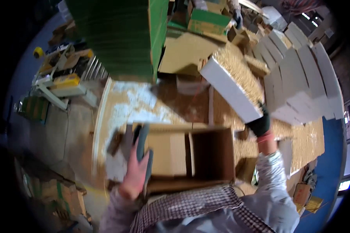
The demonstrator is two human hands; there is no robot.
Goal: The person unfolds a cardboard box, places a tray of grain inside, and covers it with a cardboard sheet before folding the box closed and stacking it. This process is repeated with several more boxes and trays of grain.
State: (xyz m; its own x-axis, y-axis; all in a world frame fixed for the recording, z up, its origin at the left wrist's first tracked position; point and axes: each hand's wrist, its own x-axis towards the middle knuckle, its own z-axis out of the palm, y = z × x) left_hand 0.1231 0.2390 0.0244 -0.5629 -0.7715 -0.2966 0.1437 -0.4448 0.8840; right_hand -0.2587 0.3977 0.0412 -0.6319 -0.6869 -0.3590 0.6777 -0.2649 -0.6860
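Observation:
My right hand [261,122], in a dark glove with a red cuff, grips the near end of a long white-sided block [231,91]. Its upper face is golden and rough like straw; I cannot make out its material. The block is tilted, its far end at the upper left. My left hand [138,163], in a pink and grey glove, lies along the left edge of an open cardboard box [212,186], fingers stretched and thumb apart. Inside the box, a pale cardboard piece [167,153] covers the left part, and the right part is dark and deep.
A tall green carton [112,39] stands at the back left of the worktable [120,97]. White slabs [295,77] stand in rows at the right, beside more golden-faced pieces [252,151]. Flat cardboard [188,52] lies behind. A roller conveyor [95,70] is at left. Another person's hand [237,17] shows at the back.

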